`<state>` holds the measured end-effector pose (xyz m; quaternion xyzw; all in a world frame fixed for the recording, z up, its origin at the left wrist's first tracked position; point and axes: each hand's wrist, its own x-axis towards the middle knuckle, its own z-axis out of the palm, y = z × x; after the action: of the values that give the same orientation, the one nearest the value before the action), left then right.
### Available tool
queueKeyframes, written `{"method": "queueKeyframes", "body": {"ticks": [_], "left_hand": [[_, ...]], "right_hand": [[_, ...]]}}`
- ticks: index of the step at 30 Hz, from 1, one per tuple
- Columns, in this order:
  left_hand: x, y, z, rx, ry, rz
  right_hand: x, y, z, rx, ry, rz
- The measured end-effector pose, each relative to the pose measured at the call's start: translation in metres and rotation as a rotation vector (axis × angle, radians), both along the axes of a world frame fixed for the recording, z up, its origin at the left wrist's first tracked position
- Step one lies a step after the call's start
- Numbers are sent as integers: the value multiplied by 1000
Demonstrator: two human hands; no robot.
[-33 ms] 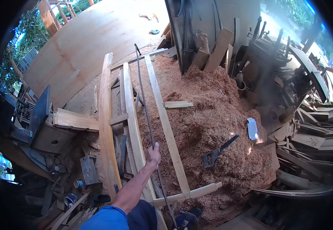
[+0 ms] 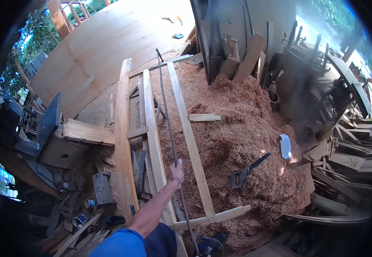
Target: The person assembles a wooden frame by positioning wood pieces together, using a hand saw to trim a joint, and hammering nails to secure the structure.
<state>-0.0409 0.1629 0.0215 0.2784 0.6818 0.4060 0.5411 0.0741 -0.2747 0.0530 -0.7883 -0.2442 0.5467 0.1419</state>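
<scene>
My left hand [image 2: 176,174], at the end of a bare forearm with a blue sleeve, is closed around a long thin dark metal bar [image 2: 167,115]. The bar runs lengthwise over a wooden frame [image 2: 190,152] and has a short bent piece at its far end, by the far crosspiece. Near me, its lower end passes over the near rail [image 2: 233,213] and reaches the bottom edge. I cannot make out my right hand there. A separate thick wooden beam [image 2: 124,128] lies left of the frame, with a short block [image 2: 137,132] between them.
Wood shavings [image 2: 237,128] are heaped to the right, with a handsaw [image 2: 248,170] and a white sheet [image 2: 285,146] on them. Scrap boards [image 2: 344,160] pile at far right. A plywood sheet [image 2: 96,55] stands behind; a small wooden box [image 2: 102,188] is at left.
The whole scene has shifted slightly to the right in the picture. My left hand keeps its grip on the bar, with no clear movement along it.
</scene>
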Motion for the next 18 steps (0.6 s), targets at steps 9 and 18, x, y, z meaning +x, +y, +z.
{"method": "queueKeyframes", "body": {"ticks": [9,18], "left_hand": [[20,-23,-11,63,407,-91],[24,17,-12,195,449,-123]], "right_hand": [[7,-42,-27,131,9,-155],[11,-21,-33,158,-1,-161]]}}
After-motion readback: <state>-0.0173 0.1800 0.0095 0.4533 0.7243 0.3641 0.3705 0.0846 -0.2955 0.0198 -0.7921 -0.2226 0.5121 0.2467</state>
